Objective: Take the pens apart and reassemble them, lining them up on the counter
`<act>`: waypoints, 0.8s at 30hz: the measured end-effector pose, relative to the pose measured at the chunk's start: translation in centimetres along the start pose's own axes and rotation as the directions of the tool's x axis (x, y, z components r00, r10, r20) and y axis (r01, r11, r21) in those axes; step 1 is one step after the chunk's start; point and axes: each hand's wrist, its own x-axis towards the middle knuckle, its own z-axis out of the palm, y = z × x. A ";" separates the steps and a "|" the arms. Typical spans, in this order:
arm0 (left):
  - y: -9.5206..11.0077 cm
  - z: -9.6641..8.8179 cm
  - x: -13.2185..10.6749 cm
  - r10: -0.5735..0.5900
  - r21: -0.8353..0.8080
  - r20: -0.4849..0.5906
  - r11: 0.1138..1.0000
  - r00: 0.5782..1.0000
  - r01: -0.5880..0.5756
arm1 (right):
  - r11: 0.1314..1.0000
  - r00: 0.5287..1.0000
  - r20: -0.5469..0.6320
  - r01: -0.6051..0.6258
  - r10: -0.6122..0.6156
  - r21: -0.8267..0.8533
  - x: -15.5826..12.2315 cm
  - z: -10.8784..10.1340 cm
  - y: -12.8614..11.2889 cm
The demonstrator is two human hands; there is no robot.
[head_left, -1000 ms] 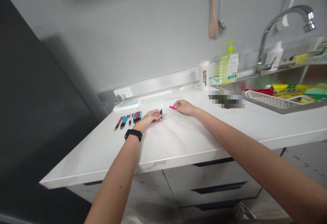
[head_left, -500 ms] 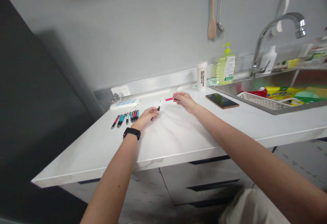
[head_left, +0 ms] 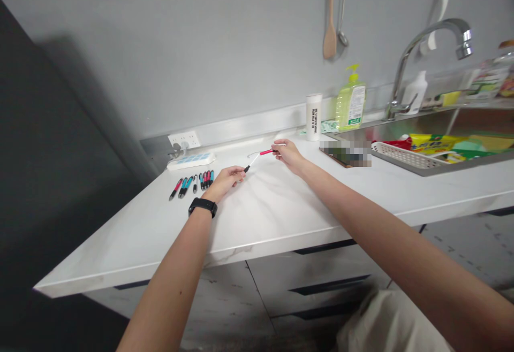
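My left hand (head_left: 225, 181), wearing a black watch (head_left: 203, 207) at the wrist, pinches the black grip section (head_left: 247, 168) of a pen. A thin white refill (head_left: 254, 160) sticks out of that section, pointing up and to the right. Between the fingertips of my right hand (head_left: 288, 155) is a red pen barrel (head_left: 266, 152), held almost level. The refill's tip is at the barrel's left end; I cannot tell whether it is inside. A small thin shape beside that end is too fine to make out. Several pens (head_left: 195, 183) in red, blue and white lie left of my left hand.
A white power strip (head_left: 190, 161) lies behind the pens. Toward the right stand a white cup (head_left: 314, 117) and a green soap bottle (head_left: 350, 100), with a phone (head_left: 341, 155) in front. Beyond them is a sink (head_left: 429, 169) with a tap (head_left: 397, 87).
The refill's tip and the red barrel's open end have come together; before, there was a small gap between them. The camera view has shifted slightly.
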 end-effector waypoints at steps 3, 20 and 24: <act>0.1 0.1 0.0 -0.005 0.003 -0.004 1.000 1.000 0.005 | 1.000 1.000 -0.008 0.001 -0.001 -0.004 0.0 -0.1 0.0; 0.1 0.7 0.0 0.048 -0.064 0.110 0.997 0.993 -0.041 | 0.997 0.979 0.191 0.056 -0.066 0.059 -0.8 0.3 0.4; 0.2 1.1 0.0 -0.015 -0.110 0.139 0.993 0.990 0.030 | 0.993 0.970 0.222 0.076 -0.095 0.093 -0.5 0.2 0.3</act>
